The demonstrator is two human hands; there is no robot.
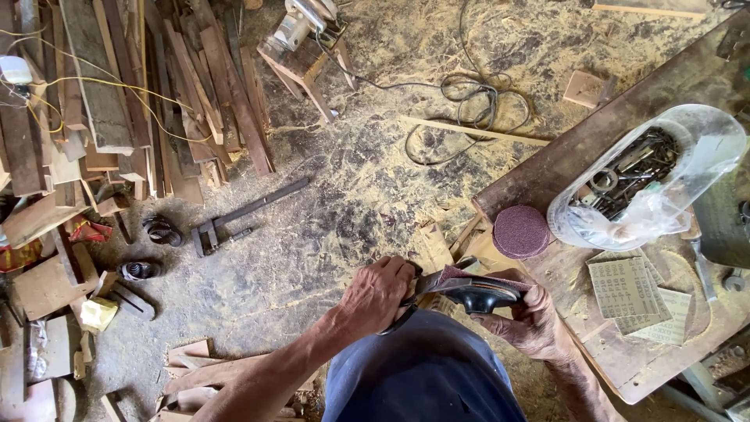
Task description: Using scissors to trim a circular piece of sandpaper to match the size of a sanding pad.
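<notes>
Blue-clad knees (pixel 422 375) fill the bottom of the view as a woodworker cuts sandpaper in a sawdust-strewn shop. Left hand (pixel 376 295) is closed around the scissors' handles (pixel 408 306), fingers curled through the loops; how far the blades stand apart cannot be told, since the sheet hides them. Right hand (pixel 533 324) is clamped on a black sander pad (pixel 478 294), thumb and fingers pinching a maroon sandpaper sheet (pixel 462 275) flat against it, just above the lap and beside the bench edge (pixel 625 375).

On the bench lie a finished maroon disc (pixel 520 231), several grey sandpaper squares (pixel 633 295) and a clear plastic tub (pixel 664 168) of metal hardware lying on its side. Planks (pixel 117 101) are stacked at upper left; a clamp (pixel 234 217) and a black cable (pixel 469 101) lie on the floor.

Trimming appears to be in hand, the sheet being cut to the pad's outline. The next snip likely calls for the right hand to turn pad and sheet together while holding the paper taut, so the blades can follow the curve without tearing.
</notes>
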